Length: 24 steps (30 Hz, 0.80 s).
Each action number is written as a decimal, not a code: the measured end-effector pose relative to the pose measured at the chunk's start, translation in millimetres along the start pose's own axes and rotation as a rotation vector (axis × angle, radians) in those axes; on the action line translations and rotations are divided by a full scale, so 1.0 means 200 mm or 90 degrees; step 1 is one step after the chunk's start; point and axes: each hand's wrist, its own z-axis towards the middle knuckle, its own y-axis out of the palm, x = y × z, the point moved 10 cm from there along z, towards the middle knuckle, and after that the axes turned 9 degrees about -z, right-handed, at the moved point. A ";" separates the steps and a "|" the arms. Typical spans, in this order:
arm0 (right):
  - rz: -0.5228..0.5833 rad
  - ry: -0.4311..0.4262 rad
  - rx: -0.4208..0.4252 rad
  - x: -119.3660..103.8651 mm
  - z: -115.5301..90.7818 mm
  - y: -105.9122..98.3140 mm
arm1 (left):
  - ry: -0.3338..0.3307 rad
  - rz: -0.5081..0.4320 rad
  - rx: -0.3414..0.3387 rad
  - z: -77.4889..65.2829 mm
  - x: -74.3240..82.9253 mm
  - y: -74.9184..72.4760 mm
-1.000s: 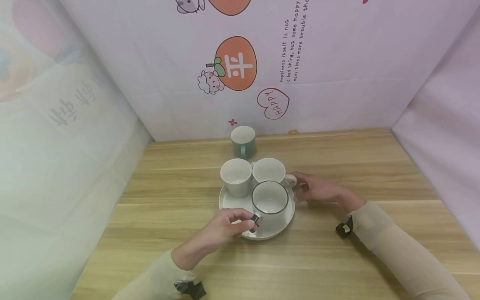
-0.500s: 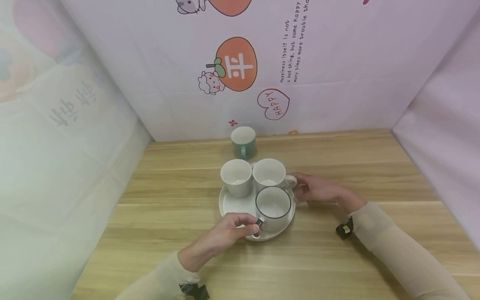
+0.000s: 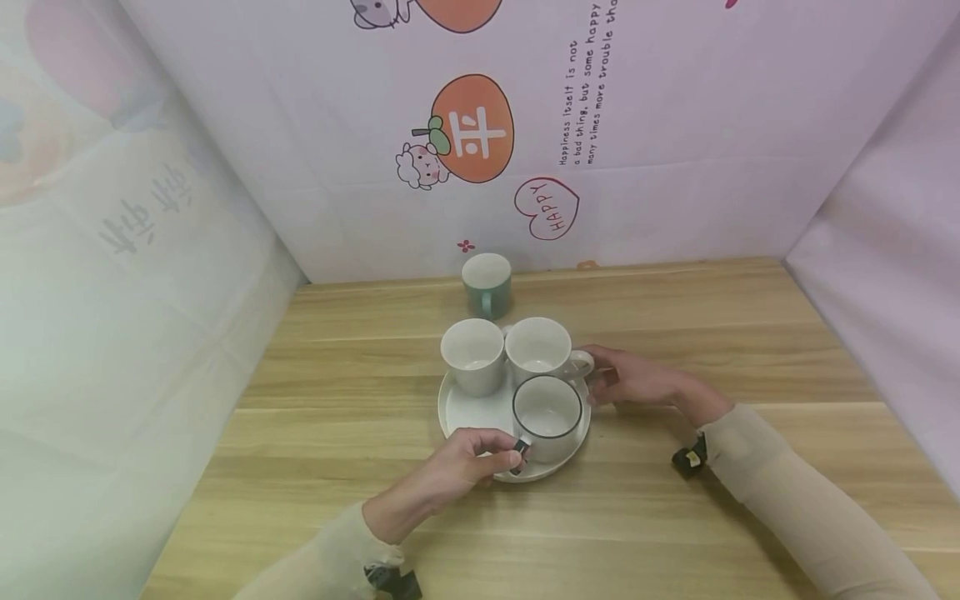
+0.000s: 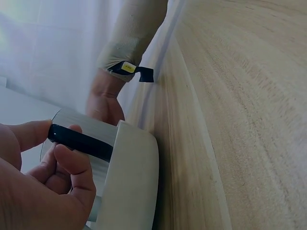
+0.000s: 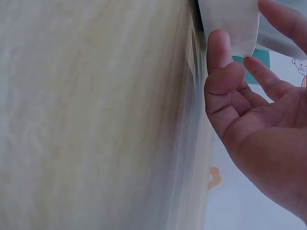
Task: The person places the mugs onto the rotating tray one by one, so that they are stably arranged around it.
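at the far left, a pale cloth (image 3: 187, 400) with faint print hangs beside the wooden desk (image 3: 337, 375). a little inward, a black band (image 3: 393, 581) sits on the left sleeve, and the left hand (image 3: 465, 461) pinches the black-edged handle (image 4: 81, 141) of the dark-rimmed mug between thumb and fingers. next come a white cup (image 3: 478, 375) upright at the plate's far left and, behind it on the desk, a green cup (image 3: 480, 298) with its handle facing the person. the round white plate (image 3: 476, 413) lies mid-desk. on its far right stands a white mug (image 3: 538, 346), handle pointing right; in front of that is the dark-rimmed mug (image 3: 557, 448), upright on the plate's near right. right of these, the right hand (image 3: 633, 377) is relaxed, its loosely bent fingers touching the plate's edge close to the white mug's handle. another pale cloth (image 3: 877, 275) hangs at the far right.
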 end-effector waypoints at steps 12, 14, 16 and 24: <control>0.007 0.004 0.001 0.01 0.01 0.00 | 0.019 0.075 -0.032 0.01 -0.01 0.01; 0.009 0.007 -0.002 0.01 0.01 0.00 | 0.025 0.100 -0.035 0.00 0.00 0.01; 0.010 0.009 -0.004 0.01 0.01 0.01 | 0.029 0.113 -0.037 0.00 0.01 0.00; 0.026 0.012 -0.012 0.00 0.01 0.01 | 0.069 0.118 -0.046 0.00 0.04 0.01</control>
